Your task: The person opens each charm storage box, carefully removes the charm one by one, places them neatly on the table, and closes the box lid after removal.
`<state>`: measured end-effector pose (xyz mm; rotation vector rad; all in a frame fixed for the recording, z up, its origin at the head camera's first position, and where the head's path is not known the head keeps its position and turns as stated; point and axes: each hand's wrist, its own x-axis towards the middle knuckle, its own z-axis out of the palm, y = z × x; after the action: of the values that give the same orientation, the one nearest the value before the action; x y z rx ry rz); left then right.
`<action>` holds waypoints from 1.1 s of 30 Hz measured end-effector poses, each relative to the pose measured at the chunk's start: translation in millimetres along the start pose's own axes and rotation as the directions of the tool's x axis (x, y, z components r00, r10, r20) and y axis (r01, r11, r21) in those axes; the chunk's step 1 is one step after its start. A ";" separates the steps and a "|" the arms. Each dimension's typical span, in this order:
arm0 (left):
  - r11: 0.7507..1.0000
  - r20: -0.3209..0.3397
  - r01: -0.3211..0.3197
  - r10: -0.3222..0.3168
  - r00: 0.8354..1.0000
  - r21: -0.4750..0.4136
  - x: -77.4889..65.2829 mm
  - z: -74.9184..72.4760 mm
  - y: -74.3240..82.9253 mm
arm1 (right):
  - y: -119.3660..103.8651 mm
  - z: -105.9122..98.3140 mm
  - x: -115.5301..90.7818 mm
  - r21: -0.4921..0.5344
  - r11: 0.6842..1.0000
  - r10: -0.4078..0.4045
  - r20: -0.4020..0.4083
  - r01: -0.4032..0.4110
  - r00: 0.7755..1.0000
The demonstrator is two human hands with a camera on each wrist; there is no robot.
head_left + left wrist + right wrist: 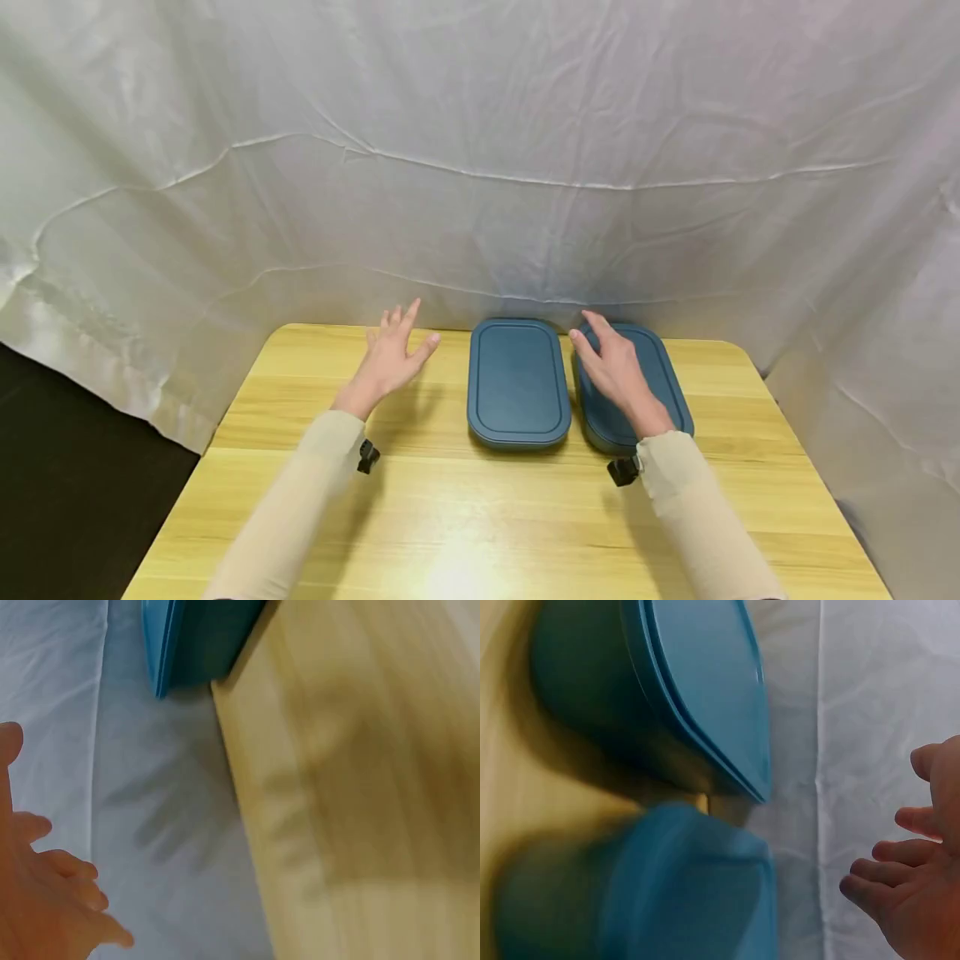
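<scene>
Two dark blue lidded boxes stand side by side at the back of the wooden table. In the head view the left box (519,383) has its whole lid showing. My right hand (617,367) hovers over the right box (663,375) and hides part of its lid, fingers extended and holding nothing. To the left of both boxes, my left hand (390,358) is above the table with fingers spread and nothing in it. The right wrist view shows both boxes with their lids on and my right hand (919,877) apart from them.
The wooden table (465,517) has rounded back corners. A pale wrinkled curtain (480,225) hangs directly behind its back edge and round the sides. Dark floor (67,475) shows at the left. A small black device (622,471) sits at my right wrist.
</scene>
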<state>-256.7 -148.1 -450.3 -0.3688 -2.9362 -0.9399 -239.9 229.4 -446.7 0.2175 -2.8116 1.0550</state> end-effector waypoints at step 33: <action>0.866 -0.036 0.055 -0.084 0.996 -0.498 -36.7 113.5 26.7 | -2.4 87.0 -45.2 0.283 0.924 0.269 -0.008 -0.256 0.963</action>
<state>-210.6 -69.4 -531.7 -0.2403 -2.6301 -1.6896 -201.4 174.1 -518.0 -0.1639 -2.6919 1.4958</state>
